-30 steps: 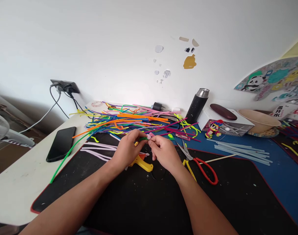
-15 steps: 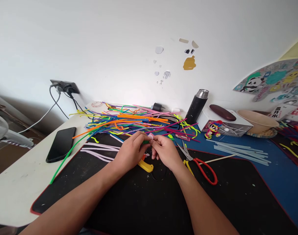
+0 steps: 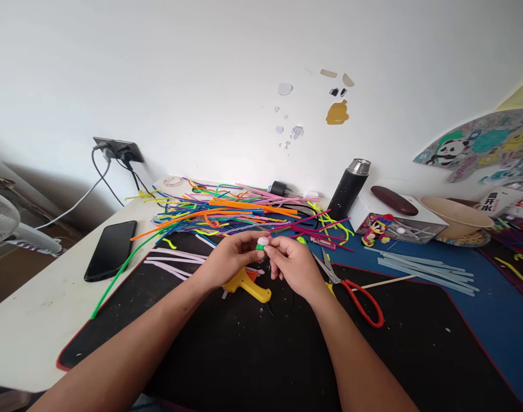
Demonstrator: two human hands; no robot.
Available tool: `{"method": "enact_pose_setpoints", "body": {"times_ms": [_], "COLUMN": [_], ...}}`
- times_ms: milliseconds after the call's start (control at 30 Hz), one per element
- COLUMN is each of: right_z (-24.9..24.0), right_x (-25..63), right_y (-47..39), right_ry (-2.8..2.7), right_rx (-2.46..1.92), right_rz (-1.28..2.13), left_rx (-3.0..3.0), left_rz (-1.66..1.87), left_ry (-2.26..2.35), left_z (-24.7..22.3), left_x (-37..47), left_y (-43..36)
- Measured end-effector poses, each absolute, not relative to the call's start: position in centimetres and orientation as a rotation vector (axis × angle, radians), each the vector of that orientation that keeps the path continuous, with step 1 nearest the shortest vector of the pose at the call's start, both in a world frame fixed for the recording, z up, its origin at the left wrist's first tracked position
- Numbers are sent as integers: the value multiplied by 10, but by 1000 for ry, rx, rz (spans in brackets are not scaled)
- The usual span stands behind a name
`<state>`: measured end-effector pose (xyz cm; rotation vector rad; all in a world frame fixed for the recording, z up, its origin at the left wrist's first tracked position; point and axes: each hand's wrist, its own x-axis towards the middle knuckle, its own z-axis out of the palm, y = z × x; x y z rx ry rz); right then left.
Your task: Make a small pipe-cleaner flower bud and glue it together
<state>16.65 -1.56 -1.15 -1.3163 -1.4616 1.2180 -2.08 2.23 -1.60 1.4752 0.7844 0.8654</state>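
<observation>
Green and pale pink, the small rounded piece (image 3: 262, 245) sat between your fingertips, raised over the far part of the black mat with red edging (image 3: 227, 355). Your left hand (image 3: 232, 258) had its grip closed on it, thumb and fingers pressed to the green part; your right hand (image 3: 290, 260) had its grip clamped on it too, the fingertips pinching at the pale pink part. What it was made of was too small to tell.

Half a second earlier, your left fingers covered nearly all the green; by this moment both colours showed, one just beside the other. For the work in hand, that probably gave you a clearer look at where they met.

Your left hand had also shifted off the yellow glue gun with an orange trigger (image 3: 253, 290), baring more of its body on the mat below. The red-handled metal scissors (image 3: 339, 280) lay spread beside your right wrist. Straight pale lilac fuzzy stems (image 3: 178, 253) rested left of your left hand, and a heap of many-coloured fuzzy stems (image 3: 253, 207) stretched across the table (image 3: 34, 309) beyond both hands.
</observation>
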Motion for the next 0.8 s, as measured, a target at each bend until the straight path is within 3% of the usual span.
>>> {"method": "enact_pose_setpoints", "body": {"times_ms": [633,800], "right_z": [-12,-13], "right_x": [163,162], "right_y": [-19,-20], "right_ry": [-1737,-1685], "right_rx": [-1565,-1469], "right_rz": [773,895], "left_rx": [1996,2118], "left_rz": [935,946], "left_ry": [1137,1206], "left_z": [-10,-14], "left_x": [-17,-19], "left_y": [14,15]}}
